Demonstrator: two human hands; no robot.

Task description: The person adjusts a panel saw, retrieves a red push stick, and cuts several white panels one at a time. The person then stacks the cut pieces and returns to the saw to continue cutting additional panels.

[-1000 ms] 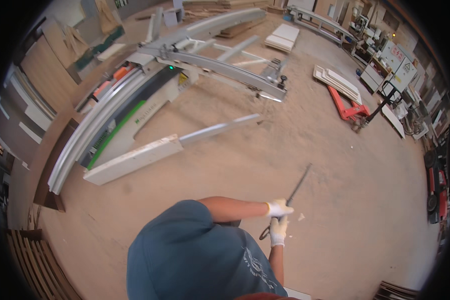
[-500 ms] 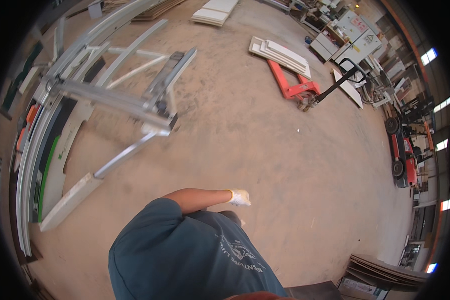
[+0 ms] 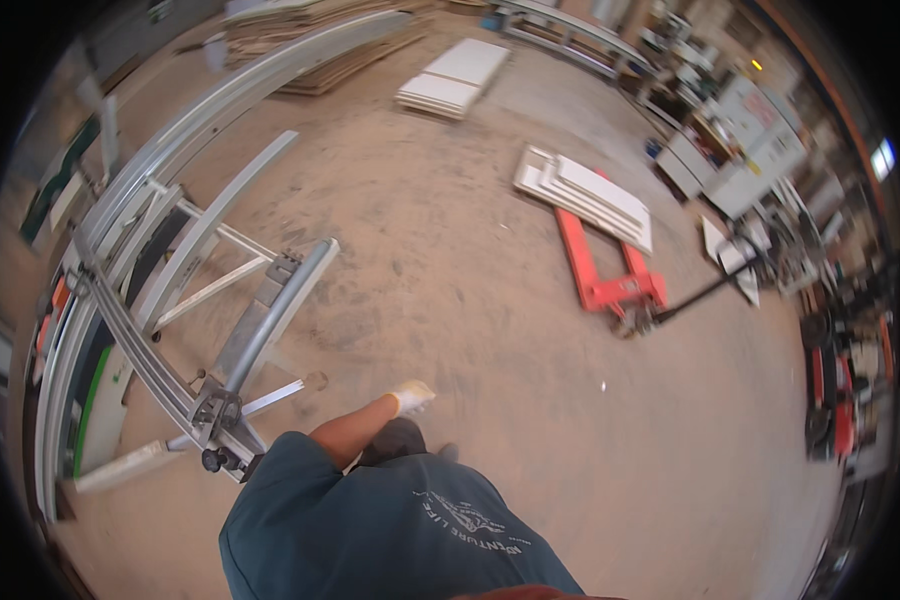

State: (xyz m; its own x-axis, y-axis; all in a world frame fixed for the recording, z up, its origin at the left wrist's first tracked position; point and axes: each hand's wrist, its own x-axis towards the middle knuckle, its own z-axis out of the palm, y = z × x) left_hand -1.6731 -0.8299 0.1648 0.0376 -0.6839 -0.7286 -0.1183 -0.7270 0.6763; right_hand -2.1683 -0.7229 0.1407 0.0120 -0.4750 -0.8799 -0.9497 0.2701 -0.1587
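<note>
My left hand [image 3: 412, 397], in a white and yellowish work glove, hangs in front of my body above the bare brown floor. It touches nothing that I can see, and motion blur hides how its fingers lie. Just to its left is the near end of a metal sliding-table machine, where a clamp with a black knob [image 3: 215, 458] sits on a crossbar [image 3: 140, 350]. A grey shoe [image 3: 448, 453] shows beyond my dark green shirt. My right hand is out of the picture.
A red pallet jack [image 3: 620, 290] carrying white boards [image 3: 595, 200] stands at the right. More white panels [image 3: 455, 78] lie on the floor farther off. Stacked sheets [image 3: 320, 45] lie behind the machine's long rail. Electrical cabinets [image 3: 760, 150] and a red vehicle [image 3: 832, 400] line the right side.
My left hand has swung toward the left of the picture. The machine's crossbar end is now nearer to me, and the pallet jack and boards appear lower and farther right.
</note>
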